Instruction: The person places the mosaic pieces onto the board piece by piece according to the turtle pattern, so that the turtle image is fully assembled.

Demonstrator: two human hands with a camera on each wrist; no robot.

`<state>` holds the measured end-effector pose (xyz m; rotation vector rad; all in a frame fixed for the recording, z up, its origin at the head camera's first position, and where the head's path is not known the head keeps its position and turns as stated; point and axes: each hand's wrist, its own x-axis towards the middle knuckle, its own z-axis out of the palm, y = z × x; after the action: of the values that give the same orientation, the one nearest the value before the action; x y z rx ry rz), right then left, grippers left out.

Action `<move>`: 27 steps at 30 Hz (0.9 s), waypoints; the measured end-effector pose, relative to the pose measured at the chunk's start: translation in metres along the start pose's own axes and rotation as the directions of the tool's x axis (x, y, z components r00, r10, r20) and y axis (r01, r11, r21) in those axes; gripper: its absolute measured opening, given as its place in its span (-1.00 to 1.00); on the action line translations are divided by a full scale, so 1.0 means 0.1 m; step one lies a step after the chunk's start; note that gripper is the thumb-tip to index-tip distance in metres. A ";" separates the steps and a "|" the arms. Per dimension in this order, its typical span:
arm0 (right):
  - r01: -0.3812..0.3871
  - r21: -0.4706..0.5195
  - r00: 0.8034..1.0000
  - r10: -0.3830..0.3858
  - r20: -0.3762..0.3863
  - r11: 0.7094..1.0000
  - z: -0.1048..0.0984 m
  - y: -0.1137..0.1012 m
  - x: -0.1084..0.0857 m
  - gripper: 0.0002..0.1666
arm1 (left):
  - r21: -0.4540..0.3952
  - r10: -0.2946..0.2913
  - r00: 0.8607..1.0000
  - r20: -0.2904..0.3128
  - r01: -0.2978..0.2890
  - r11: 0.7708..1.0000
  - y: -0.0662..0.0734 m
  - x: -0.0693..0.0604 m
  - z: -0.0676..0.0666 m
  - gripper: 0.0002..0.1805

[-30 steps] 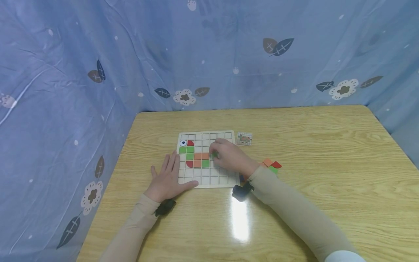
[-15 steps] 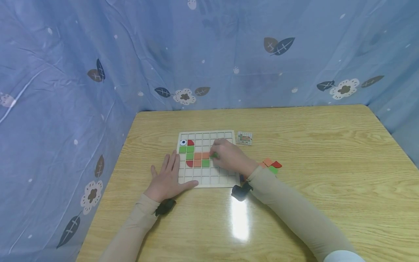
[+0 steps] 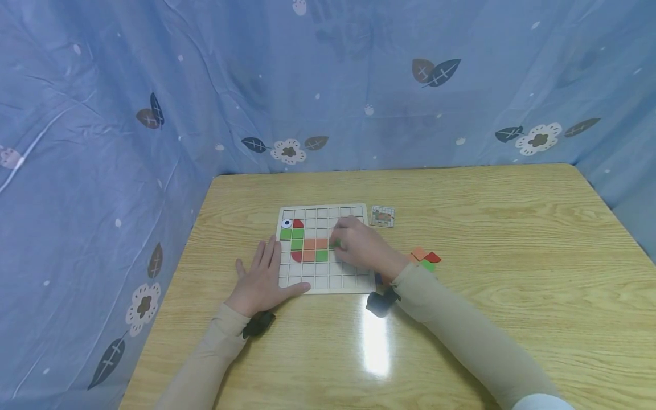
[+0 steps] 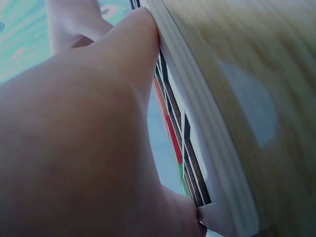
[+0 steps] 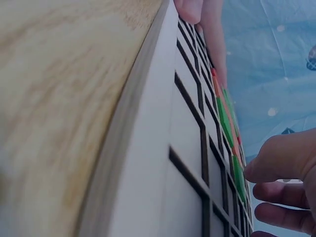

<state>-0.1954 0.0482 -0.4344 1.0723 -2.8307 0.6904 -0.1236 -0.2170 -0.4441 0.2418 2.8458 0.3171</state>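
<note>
A cream grid board (image 3: pixel 323 282) lies on the table, with green, orange and red tiles set in its cells at left and centre. A round eye tile (image 3: pixel 287 224) sits near its upper left. My left hand (image 3: pixel 259 283) rests flat along the board's left and front edges, fingers spread and thumb on the front rim. My right hand (image 3: pixel 359 244) is over the board's right half, its curled fingers and thumb at a green tile (image 3: pixel 335 243), which is partly hidden. In the right wrist view the thumb (image 5: pixel 274 160) is against the green tile (image 5: pixel 238 178), low in the grid.
A small pattern card (image 3: pixel 383 217) lies beside the board's upper right corner. Right of the board, several loose tiles (image 3: pixel 426 265) in orange, green and red lie partly behind the right forearm. A blue curtain (image 3: pixel 348 85) hangs past the table's (image 3: pixel 487 228) far edge.
My right hand shifts only slightly at the green tile, and less of that tile shows now. The left hand stays still on the board.
</note>
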 end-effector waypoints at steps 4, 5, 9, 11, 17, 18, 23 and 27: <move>0.014 -0.016 1.000 -0.014 -0.021 1.000 -0.03 0.01 -0.07 -0.84 | -0.002 -0.004 1.000 0.001 0.004 1.000 0.00 0.00 0.00 0.40; 0.018 -0.022 0.999 -0.019 -0.027 1.000 -0.04 0.01 -0.10 -0.84 | -0.002 -0.004 1.000 0.001 0.004 1.000 0.00 0.00 0.00 0.40; 0.029 -0.046 0.998 -0.031 -0.054 0.999 -0.06 0.06 -0.20 -0.84 | -0.001 -0.004 1.000 0.001 0.004 1.000 0.01 0.00 0.00 0.40; 0.037 -0.051 0.997 -0.041 -0.070 0.998 -0.08 0.10 -0.25 -0.85 | -0.002 -0.003 1.000 -0.001 0.003 1.000 0.00 -0.01 0.00 0.40; 0.025 -0.071 0.995 -0.031 -0.094 0.997 -0.17 0.19 -0.40 -0.82 | -0.008 0.006 1.000 -0.004 -0.006 1.000 -0.01 -0.01 0.01 0.40; 0.016 -0.073 0.995 -0.023 -0.095 0.997 -0.19 0.20 -0.43 -0.81 | -0.008 0.007 1.000 -0.004 -0.007 1.000 -0.01 -0.01 0.01 0.40; -0.006 -0.060 0.995 0.000 -0.098 0.998 -0.31 0.27 -0.56 -0.86 | -0.004 0.009 1.000 -0.001 -0.009 1.000 -0.02 -0.01 0.02 0.40; -0.006 -0.052 0.994 0.000 -0.111 0.999 -0.37 0.36 -0.67 -0.92 | -0.005 0.010 1.000 0.001 -0.010 1.000 -0.02 0.00 0.01 0.40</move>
<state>-0.1720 0.1287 -0.4278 0.9902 -2.7411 0.6509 -0.1230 -0.2184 -0.4458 0.2549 2.8435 0.3267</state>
